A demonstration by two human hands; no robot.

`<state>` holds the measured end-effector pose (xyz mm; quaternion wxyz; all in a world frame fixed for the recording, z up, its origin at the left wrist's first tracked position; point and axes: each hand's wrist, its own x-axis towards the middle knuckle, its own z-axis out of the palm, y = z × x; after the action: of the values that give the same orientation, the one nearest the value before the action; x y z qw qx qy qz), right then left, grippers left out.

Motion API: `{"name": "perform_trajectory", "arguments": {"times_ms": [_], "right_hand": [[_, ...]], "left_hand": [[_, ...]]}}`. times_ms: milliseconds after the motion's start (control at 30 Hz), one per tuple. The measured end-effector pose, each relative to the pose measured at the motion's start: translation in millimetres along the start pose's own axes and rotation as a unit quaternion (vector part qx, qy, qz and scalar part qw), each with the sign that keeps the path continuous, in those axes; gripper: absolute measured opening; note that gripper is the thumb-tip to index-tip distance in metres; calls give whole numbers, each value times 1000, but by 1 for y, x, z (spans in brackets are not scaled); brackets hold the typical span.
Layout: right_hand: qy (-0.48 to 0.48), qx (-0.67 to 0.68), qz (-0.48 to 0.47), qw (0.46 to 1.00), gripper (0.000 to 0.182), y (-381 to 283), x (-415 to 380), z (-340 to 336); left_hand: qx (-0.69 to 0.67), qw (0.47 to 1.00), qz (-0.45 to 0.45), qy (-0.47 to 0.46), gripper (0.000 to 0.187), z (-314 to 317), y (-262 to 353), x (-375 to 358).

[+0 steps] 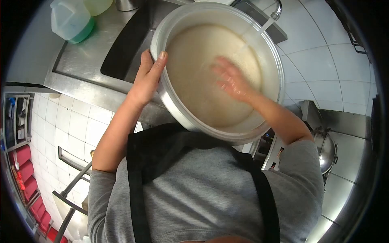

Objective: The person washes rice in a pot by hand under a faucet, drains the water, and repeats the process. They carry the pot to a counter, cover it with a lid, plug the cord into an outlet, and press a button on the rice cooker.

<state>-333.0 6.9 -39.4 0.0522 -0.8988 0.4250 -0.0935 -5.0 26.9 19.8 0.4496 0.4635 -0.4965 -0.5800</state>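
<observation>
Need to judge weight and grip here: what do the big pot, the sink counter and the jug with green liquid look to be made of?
Pot: looks like brushed aluminium or steel, dull grey sheen on rim and wall. Left hand grips its rim; right hand is in the cloudy water.
Sink counter: stainless steel, soft streaky reflections.
Jug: translucent plastic, green liquid showing through.
</observation>
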Motion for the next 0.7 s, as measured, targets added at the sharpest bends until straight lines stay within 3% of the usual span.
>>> {"name": "perform_trajectory", "arguments": {"times_ms": [33, 100, 200, 500, 700], "right_hand": [[59, -58, 118, 990, 60, 36, -11, 6], [-10, -87, 332, 939, 72, 66, -15, 15], [-52, -106, 360, 925, 78, 58, -11, 25], [-49, -94, 189, 976, 77, -57, 51, 44], [-159, -125, 127, 971, 72, -103, 93, 55]], "left_hand": [[-12, 1000, -3, -2, 68, 1, -1, -1], [-33, 999, -6, -3, 68, 0, -5, 2], [-15, 1000, 13, -6, 69, -1, -10, 4], [-6, 999, 42, 2, 71, -1, -10, 5], [12, 999, 34, -5, 70, -5, -13, 6]]}}
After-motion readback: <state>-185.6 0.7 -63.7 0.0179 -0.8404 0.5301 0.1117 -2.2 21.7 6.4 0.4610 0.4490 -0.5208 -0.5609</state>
